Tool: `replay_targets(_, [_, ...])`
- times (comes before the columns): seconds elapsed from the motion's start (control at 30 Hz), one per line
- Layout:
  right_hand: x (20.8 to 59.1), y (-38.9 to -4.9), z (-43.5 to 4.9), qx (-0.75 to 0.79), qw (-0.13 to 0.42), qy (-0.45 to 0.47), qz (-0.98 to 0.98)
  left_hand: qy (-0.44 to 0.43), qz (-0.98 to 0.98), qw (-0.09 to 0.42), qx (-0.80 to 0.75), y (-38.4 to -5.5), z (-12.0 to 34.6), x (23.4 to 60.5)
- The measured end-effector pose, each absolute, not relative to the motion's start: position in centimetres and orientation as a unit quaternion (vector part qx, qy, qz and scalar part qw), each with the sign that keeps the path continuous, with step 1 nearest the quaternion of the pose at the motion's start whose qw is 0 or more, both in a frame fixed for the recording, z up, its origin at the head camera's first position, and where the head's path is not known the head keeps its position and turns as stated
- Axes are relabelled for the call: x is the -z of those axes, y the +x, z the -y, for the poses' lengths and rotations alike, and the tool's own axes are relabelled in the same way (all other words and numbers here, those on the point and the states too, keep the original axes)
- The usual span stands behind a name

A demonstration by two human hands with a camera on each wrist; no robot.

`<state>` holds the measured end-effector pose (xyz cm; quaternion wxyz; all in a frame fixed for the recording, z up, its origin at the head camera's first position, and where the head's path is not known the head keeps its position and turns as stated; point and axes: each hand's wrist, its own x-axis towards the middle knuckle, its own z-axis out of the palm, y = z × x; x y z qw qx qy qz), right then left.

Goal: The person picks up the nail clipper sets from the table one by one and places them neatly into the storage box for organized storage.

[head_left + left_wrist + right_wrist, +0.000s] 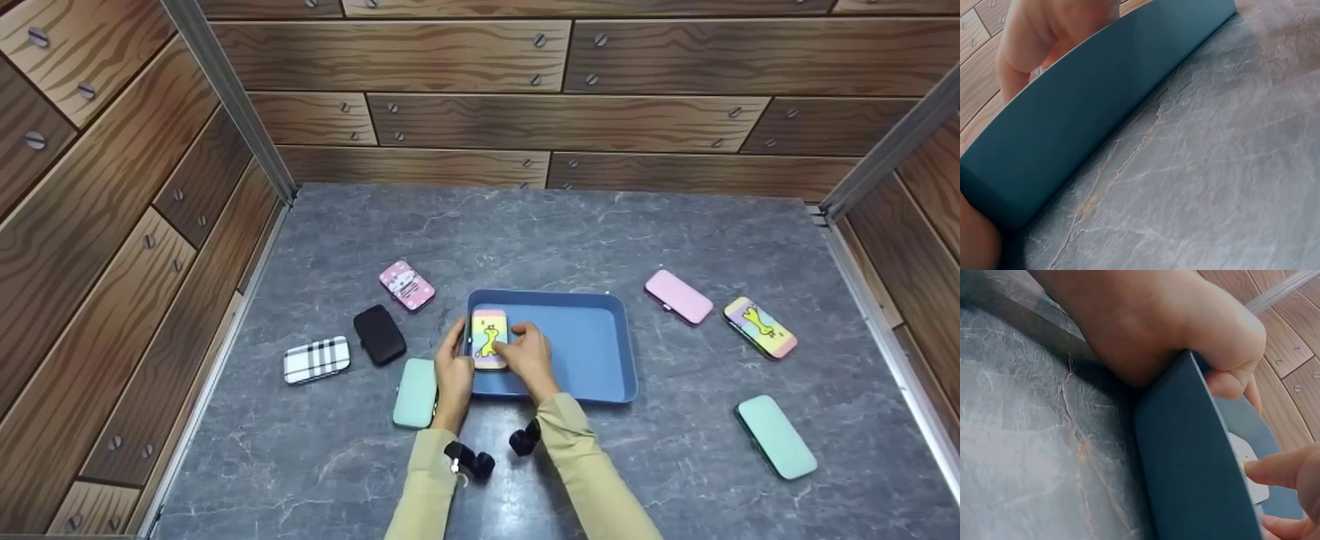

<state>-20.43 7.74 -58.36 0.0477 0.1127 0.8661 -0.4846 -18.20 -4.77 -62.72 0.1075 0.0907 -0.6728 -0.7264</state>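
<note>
The long giraffe case [488, 336] points forward between left hand [454, 373], grip I can't tell, and loose right hand [534, 361], thumb touching it.

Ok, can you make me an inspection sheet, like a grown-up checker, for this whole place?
Surface: grey marbled top.
Job's things: tray; giraffe case at its left end.
Clutter: left of tray, plaid case, black case, dotted case, mint case; right, pink case, other giraffe case, other mint case.
Hands: right hand holds giraffe case; left hand at tray's left wall, grip unclear.
Cables: nothing seen.
Surroundings: wood-pattern walls, metal posts.
</note>
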Motion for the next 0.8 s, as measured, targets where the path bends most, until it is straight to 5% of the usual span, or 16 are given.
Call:
replay_targets(0.27, [56.7, -20.2, -8.5, 0.458, 0.088, 0.102, -0.878, 0.094, 0.668, 0.114, 0.73, -18.4, 4.5, 62.8])
replay_targets(0.8, [52.3, -19.6, -11.1, 0.479, 0.058, 0.086, -0.872, 0.086, 0.673, 0.108, 0.727, -16.8, 4.6, 58.8])
